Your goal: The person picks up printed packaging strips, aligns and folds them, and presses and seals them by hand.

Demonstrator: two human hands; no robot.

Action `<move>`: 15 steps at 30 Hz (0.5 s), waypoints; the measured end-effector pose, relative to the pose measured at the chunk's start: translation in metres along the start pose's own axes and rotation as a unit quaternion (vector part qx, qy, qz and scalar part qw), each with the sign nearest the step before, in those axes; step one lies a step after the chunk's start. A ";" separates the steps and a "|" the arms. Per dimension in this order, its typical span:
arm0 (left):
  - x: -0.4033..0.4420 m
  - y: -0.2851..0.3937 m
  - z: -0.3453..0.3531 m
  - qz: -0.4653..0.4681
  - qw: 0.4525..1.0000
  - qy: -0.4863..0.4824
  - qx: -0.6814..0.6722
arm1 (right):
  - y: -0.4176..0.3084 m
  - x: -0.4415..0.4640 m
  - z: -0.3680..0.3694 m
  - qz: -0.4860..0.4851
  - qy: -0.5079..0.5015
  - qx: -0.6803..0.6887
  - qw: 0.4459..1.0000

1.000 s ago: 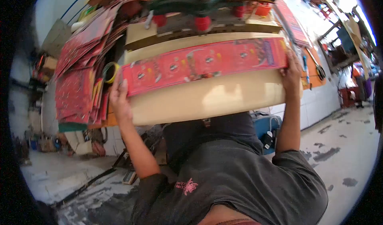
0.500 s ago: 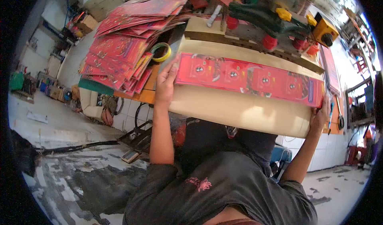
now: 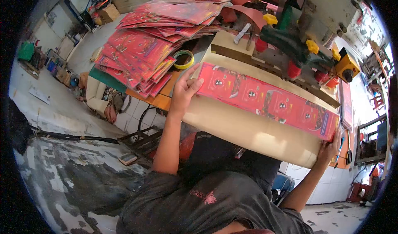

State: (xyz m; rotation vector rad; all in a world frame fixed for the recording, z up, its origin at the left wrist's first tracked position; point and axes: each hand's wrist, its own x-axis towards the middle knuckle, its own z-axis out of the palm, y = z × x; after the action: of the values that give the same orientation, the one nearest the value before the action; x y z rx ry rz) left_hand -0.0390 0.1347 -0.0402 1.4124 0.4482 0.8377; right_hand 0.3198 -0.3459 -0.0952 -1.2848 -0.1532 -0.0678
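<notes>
A long red printed packaging strip (image 3: 269, 99) with several repeated panels lies tilted, its right end lower, over a cream padded surface (image 3: 248, 128). My left hand (image 3: 185, 93) grips the strip's left end, thumb on top. At the right end, my right hand (image 3: 328, 148) holds the lower corner, most of its fingers hidden behind the strip. Just beyond the strip's far edge runs the metal bar (image 3: 273, 74) of a machine. Left of my left hand is a pile of similar red printed sheets (image 3: 141, 49).
A roll of yellow tape (image 3: 183, 59) stands beside the pile. The machine carries yellow knobs (image 3: 312, 47), red cups (image 3: 294, 69) and a yellow control box (image 3: 347, 68). A blue pen (image 3: 340, 151) and scissors (image 3: 349, 156) lie to the right of my right hand.
The view has shifted and turned a little, so the strip and machine appear lower and further tilted. Both hands keep hold of the strip's ends.
</notes>
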 end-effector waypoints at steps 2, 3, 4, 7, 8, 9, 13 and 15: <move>0.000 -0.001 -0.001 0.008 1.000 0.012 -0.010 | -0.004 -0.003 -0.004 -0.263 -0.041 -0.366 0.892; 0.000 -0.002 -0.001 0.012 1.000 0.019 -0.020 | -0.008 -0.005 -0.001 -0.321 -0.048 -0.442 0.836; -0.001 -0.002 -0.001 0.016 0.999 0.023 -0.019 | -0.012 -0.007 0.002 -0.379 -0.047 -0.505 0.774; -0.001 -0.002 -0.003 0.032 0.995 0.058 -0.071 | -0.008 -0.012 0.001 -0.417 -0.028 -0.495 0.761; -0.002 0.001 -0.004 0.051 0.992 0.076 -0.081 | -0.007 -0.015 0.002 -0.427 -0.019 -0.492 0.759; -0.003 0.003 -0.004 0.069 0.989 0.093 -0.092 | -0.008 -0.016 0.003 -0.439 -0.021 -0.465 0.768; 0.002 0.001 -0.005 0.114 0.958 0.166 -0.204 | -0.017 -0.022 0.014 -0.094 -0.055 -0.007 0.994; -0.005 0.005 -0.012 0.101 0.948 0.180 -0.241 | -0.016 -0.024 0.013 -0.096 -0.089 -0.016 0.991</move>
State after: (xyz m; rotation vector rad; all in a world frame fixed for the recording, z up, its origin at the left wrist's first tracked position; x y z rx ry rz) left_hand -0.0523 0.1387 -0.0382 0.8596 0.3436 1.2849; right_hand 0.2928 -0.3388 -0.0806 -1.3047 -0.4308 -0.1197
